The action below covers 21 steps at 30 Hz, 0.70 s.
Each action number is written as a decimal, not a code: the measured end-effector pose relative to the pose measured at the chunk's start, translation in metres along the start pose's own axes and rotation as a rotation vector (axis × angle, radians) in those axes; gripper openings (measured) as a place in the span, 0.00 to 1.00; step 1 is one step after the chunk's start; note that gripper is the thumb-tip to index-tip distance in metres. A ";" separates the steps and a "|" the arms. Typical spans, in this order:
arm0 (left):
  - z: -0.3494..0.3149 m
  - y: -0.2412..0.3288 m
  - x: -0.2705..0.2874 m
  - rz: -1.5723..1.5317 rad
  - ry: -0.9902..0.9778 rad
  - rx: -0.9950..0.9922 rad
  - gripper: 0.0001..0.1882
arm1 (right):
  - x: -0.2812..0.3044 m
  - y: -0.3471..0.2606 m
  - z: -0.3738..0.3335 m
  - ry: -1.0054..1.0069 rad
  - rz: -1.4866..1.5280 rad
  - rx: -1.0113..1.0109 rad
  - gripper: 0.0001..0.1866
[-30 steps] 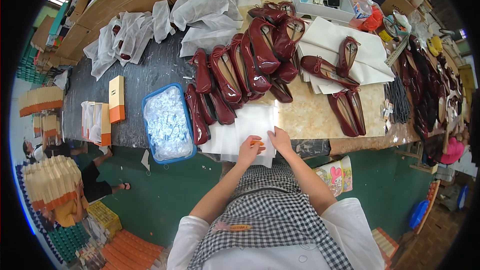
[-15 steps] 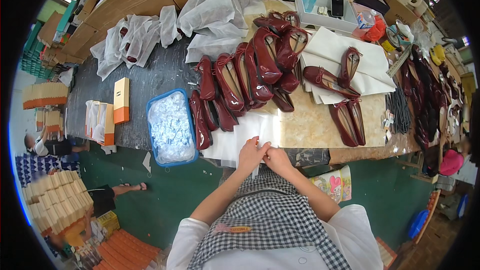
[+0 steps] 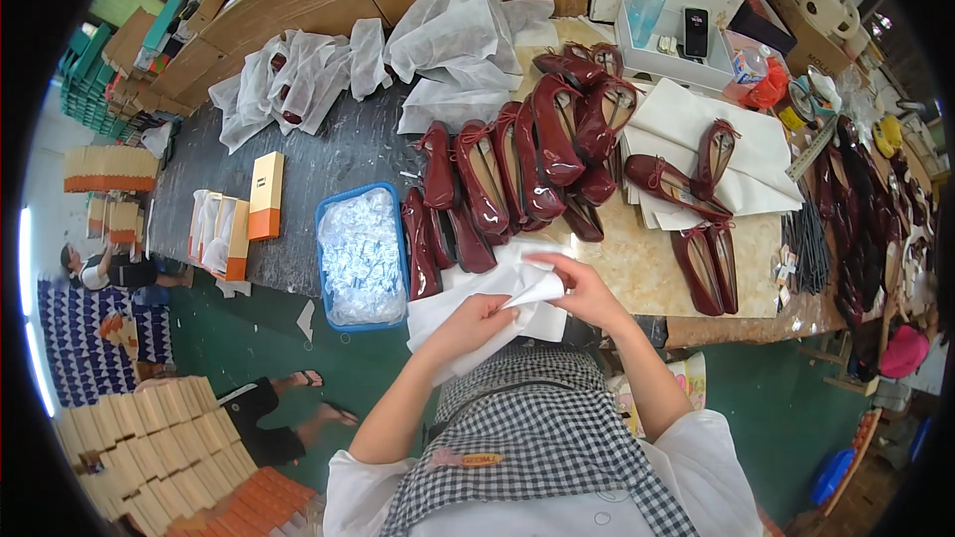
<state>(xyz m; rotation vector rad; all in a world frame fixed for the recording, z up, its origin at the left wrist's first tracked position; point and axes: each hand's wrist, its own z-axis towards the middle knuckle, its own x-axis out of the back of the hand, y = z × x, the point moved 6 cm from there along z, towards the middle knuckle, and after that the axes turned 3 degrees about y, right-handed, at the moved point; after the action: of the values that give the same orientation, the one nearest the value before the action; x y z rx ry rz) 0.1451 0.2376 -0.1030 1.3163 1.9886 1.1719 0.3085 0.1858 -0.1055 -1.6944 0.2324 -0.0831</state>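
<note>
A thin white sheet [image 3: 453, 306], creased and partly folded, hangs over the table's front edge before my apron; paper or cloth, I cannot tell. My left hand [image 3: 466, 326] grips its near left part, thumb against fingers. On the other side my right hand [image 3: 589, 293] holds the raised right part, index finger stretched along the top. Just beyond lies a heap of dark red patent ballet flats [image 3: 482, 179] with small bows, the closest ones right by the sheet. Another pair of flats [image 3: 704, 264] rests to the right of my right hand.
Left of the sheet sits a blue basket [image 3: 322, 239] of small clear packets. Farther left are an open shoe box [image 3: 237, 244] and its lid [image 3: 266, 194]. White wrappers [image 3: 453, 35] lie at the back; a stack of white sheets [image 3: 766, 144] lies right. A person [image 3: 264, 423] carries stacked boxes below left.
My hands have moved apart from their joined position. The white sheet is now lifted and spread between them. The whole view has shifted slightly, and the person with boxes has moved right.
</note>
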 end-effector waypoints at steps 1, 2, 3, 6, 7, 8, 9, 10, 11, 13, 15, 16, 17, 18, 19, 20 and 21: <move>-0.007 0.014 0.004 -0.020 -0.012 0.026 0.15 | -0.002 -0.007 -0.002 -0.121 0.037 -0.032 0.21; -0.013 0.027 0.007 -0.042 -0.027 0.053 0.15 | 0.000 -0.021 -0.005 -0.108 -0.033 -0.077 0.16; -0.019 0.034 0.009 -0.065 -0.042 0.081 0.15 | 0.001 -0.026 -0.006 -0.063 -0.029 -0.042 0.15; -0.028 0.036 0.013 -0.062 -0.030 0.064 0.16 | 0.001 -0.040 -0.013 0.046 -0.072 0.090 0.11; -0.030 0.037 0.013 -0.052 -0.025 0.040 0.16 | 0.000 -0.049 -0.014 0.065 -0.125 0.151 0.10; -0.032 0.038 0.012 -0.033 0.007 0.013 0.16 | -0.001 -0.058 -0.016 0.085 -0.177 0.213 0.09; -0.035 0.040 0.011 -0.014 0.038 -0.014 0.15 | -0.003 -0.064 -0.017 0.080 -0.226 0.272 0.09; -0.035 0.043 0.012 0.006 0.065 -0.042 0.15 | -0.005 -0.069 -0.018 0.081 -0.278 0.332 0.09; -0.035 0.048 0.014 0.081 0.087 -0.065 0.15 | -0.007 -0.075 -0.020 0.081 -0.329 0.391 0.09; -0.041 0.061 0.020 0.233 0.135 -0.106 0.14 | -0.011 -0.078 -0.022 0.065 -0.378 0.354 0.10; -0.045 0.068 0.020 0.302 0.138 -0.107 0.14 | -0.017 -0.082 -0.022 0.067 -0.408 0.349 0.11; -0.047 0.069 0.021 0.337 0.144 -0.107 0.14 | -0.021 -0.086 -0.022 0.057 -0.417 0.366 0.11; -0.048 0.071 0.022 0.330 0.177 -0.186 0.14 | -0.025 -0.091 -0.022 0.047 -0.425 0.383 0.11; -0.050 0.070 0.023 0.323 0.210 -0.266 0.14 | -0.029 -0.096 -0.021 0.037 -0.433 0.400 0.12; -0.053 0.071 0.025 0.318 0.238 -0.346 0.14 | -0.034 -0.100 -0.019 0.035 -0.426 0.389 0.11; -0.057 0.071 0.027 0.343 0.234 -0.355 0.13 | -0.040 -0.104 -0.017 0.032 -0.418 0.379 0.11; -0.060 0.071 0.029 0.369 0.229 -0.363 0.13 | -0.044 -0.105 -0.014 0.030 -0.410 0.370 0.11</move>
<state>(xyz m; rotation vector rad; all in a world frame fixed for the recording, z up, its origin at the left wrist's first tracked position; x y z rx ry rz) 0.1219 0.2525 -0.0092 1.4389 1.6048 1.8295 0.2735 0.1933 0.0039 -1.3503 -0.1077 -0.4307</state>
